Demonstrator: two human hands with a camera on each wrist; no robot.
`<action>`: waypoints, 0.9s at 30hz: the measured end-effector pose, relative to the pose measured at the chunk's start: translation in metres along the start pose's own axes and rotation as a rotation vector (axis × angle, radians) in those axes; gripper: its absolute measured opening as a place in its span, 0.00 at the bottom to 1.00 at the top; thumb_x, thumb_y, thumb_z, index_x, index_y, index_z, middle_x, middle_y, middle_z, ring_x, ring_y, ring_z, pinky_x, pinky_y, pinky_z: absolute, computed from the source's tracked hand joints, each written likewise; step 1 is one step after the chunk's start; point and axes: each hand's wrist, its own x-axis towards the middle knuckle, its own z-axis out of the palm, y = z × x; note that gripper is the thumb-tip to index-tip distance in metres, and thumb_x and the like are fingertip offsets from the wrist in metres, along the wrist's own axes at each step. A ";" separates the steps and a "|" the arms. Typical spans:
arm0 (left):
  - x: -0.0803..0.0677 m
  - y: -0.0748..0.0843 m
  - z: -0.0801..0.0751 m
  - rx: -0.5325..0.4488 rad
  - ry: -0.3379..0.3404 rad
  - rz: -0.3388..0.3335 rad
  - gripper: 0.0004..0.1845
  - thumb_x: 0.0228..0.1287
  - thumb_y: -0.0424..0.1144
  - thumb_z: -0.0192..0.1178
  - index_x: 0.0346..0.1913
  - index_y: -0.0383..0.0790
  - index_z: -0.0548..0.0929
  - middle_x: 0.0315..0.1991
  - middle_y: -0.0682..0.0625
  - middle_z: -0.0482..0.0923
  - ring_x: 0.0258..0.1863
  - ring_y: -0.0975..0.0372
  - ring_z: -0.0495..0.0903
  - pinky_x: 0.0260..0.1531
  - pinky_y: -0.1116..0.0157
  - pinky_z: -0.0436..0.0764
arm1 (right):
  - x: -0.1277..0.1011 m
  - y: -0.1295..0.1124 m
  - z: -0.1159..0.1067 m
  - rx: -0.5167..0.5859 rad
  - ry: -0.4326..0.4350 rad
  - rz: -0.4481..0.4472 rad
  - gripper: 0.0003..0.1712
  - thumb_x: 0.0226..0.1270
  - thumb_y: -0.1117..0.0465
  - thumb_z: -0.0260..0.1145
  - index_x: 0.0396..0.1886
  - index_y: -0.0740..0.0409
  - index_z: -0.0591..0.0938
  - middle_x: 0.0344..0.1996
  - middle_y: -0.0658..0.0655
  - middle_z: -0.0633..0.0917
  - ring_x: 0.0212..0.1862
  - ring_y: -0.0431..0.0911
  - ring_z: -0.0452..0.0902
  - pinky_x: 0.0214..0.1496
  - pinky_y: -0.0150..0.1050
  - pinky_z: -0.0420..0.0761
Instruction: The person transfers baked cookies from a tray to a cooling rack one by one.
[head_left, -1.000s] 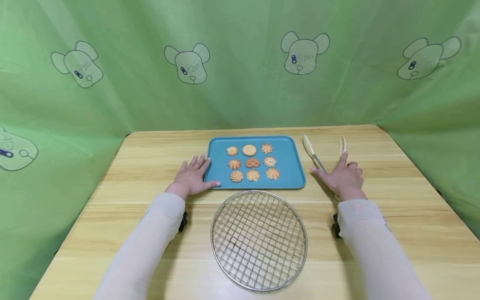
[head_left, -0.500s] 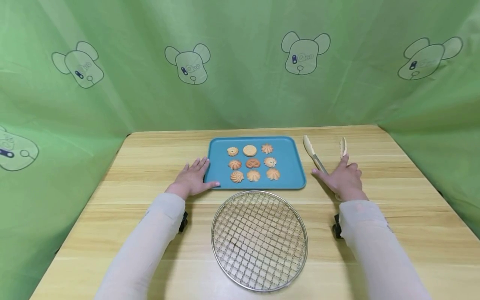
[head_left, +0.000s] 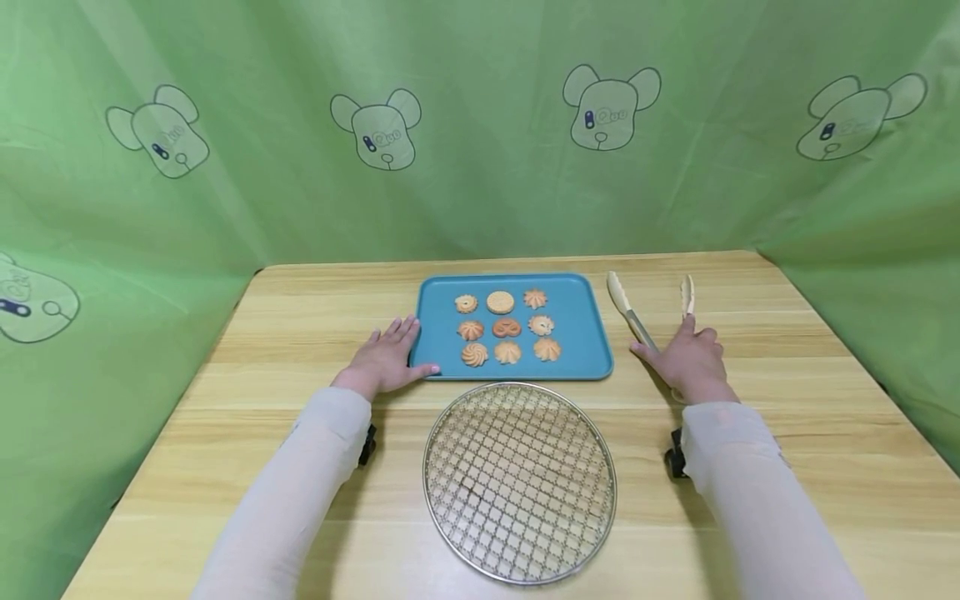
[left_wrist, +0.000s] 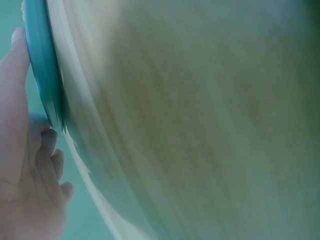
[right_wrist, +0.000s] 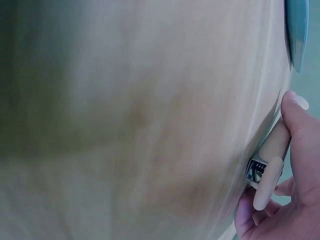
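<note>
Lowest in the head view, at bottom centre, a round wire rack (head_left: 519, 481) lies flat on the desk (head_left: 825, 467), with a pale sleeve to each side of it. Just above it, in the middle of the frame, sits a blue tray (head_left: 581, 329) holding 9 cookies (head_left: 507, 326) in 3 rows of 3. The left hand (head_left: 384, 357) lies flat at the tray's left edge, fingers spread and straight, thumb along the tray's near corner (the left wrist view shows the fingers against the rim). Right of centre, the right hand (head_left: 688, 358) rests over the joined end of the tongs (head_left: 627, 305), thumb and fingers laid along both arms; the grip looks loose, not pinched tight. The tongs' 2 tips point away, spread apart. A green curtain (head_left: 480, 125) printed with bear heads fills the upper frame.
</note>
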 end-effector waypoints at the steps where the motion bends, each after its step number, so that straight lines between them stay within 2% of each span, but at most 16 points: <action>1: 0.000 0.000 0.000 0.002 0.001 0.002 0.51 0.63 0.72 0.41 0.76 0.40 0.42 0.76 0.46 0.37 0.74 0.53 0.37 0.70 0.51 0.42 | 0.000 0.000 0.000 -0.002 -0.001 0.001 0.71 0.57 0.24 0.53 0.70 0.75 0.31 0.53 0.90 0.52 0.48 0.77 0.57 0.43 0.67 0.70; 11: 0.000 0.000 0.000 -0.001 0.006 0.007 0.51 0.63 0.71 0.42 0.76 0.39 0.42 0.76 0.46 0.37 0.74 0.52 0.38 0.70 0.50 0.42 | 0.000 -0.001 -0.002 0.019 0.005 0.016 0.68 0.60 0.29 0.55 0.69 0.79 0.34 0.50 0.90 0.54 0.47 0.78 0.58 0.42 0.65 0.71; 15: -0.001 0.001 0.000 0.002 0.008 0.005 0.51 0.63 0.71 0.42 0.76 0.39 0.42 0.76 0.46 0.37 0.74 0.51 0.39 0.70 0.50 0.43 | -0.001 -0.001 -0.003 0.023 0.015 0.015 0.65 0.62 0.32 0.55 0.68 0.83 0.37 0.48 0.90 0.56 0.46 0.77 0.59 0.38 0.63 0.72; 20: -0.001 0.002 -0.001 0.002 0.006 0.007 0.50 0.64 0.71 0.42 0.76 0.38 0.42 0.76 0.46 0.37 0.73 0.51 0.38 0.70 0.50 0.42 | -0.003 -0.003 -0.007 0.031 0.001 0.043 0.61 0.65 0.36 0.54 0.67 0.84 0.39 0.49 0.89 0.56 0.46 0.78 0.60 0.37 0.62 0.72; 27: -0.003 0.002 0.000 0.004 0.000 0.004 0.51 0.63 0.71 0.41 0.76 0.39 0.42 0.76 0.46 0.36 0.74 0.52 0.38 0.70 0.51 0.42 | -0.004 -0.006 -0.010 0.036 -0.024 0.071 0.59 0.66 0.38 0.51 0.68 0.82 0.35 0.49 0.88 0.55 0.36 0.71 0.70 0.29 0.55 0.75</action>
